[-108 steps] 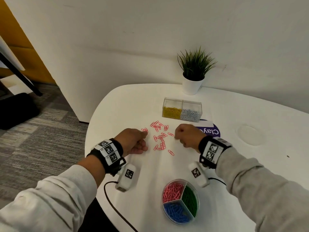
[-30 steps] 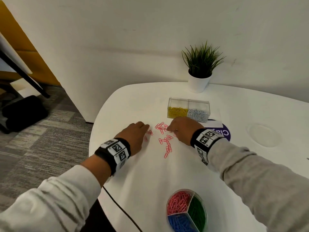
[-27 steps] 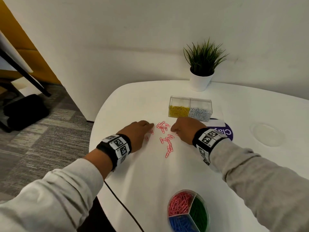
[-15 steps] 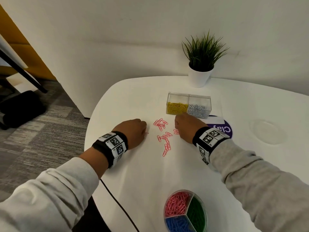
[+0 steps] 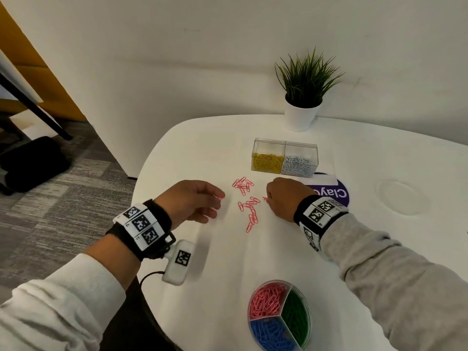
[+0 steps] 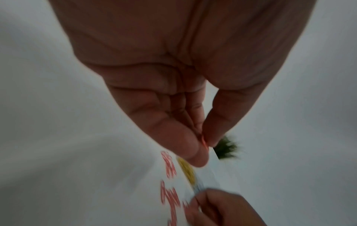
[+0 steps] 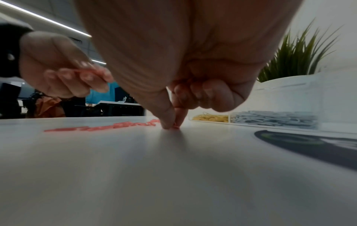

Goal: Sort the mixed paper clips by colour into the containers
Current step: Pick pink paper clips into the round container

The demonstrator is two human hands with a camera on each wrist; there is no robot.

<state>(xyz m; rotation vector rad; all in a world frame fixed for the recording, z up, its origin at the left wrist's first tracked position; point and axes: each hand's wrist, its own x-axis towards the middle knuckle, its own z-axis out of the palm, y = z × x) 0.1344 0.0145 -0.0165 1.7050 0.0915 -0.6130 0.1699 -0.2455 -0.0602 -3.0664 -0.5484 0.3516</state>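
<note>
Several pink paper clips (image 5: 247, 202) lie scattered on the white table (image 5: 228, 262) between my hands. My left hand (image 5: 195, 202) is raised off the table and pinches a pink clip (image 6: 204, 142) between thumb and fingers; that clip also shows in the right wrist view (image 7: 85, 71). My right hand (image 5: 281, 198) is down on the table, thumb and forefinger pinching a pink clip (image 7: 174, 126). The round three-part container (image 5: 279, 315) of pink, green and blue clips stands near me. The clear two-part box (image 5: 285, 158) of yellow and white clips stands behind the pile.
A potted plant (image 5: 302, 97) stands at the back by the wall. A purple round sticker (image 5: 329, 192) lies right of my right hand. A clear round lid (image 5: 400, 197) lies further right. The table edge curves away on the left.
My left hand has lifted off the table and drawn back with a pink clip pinched. My right hand has stayed at the right of the pile, now pinching a clip on the table.
</note>
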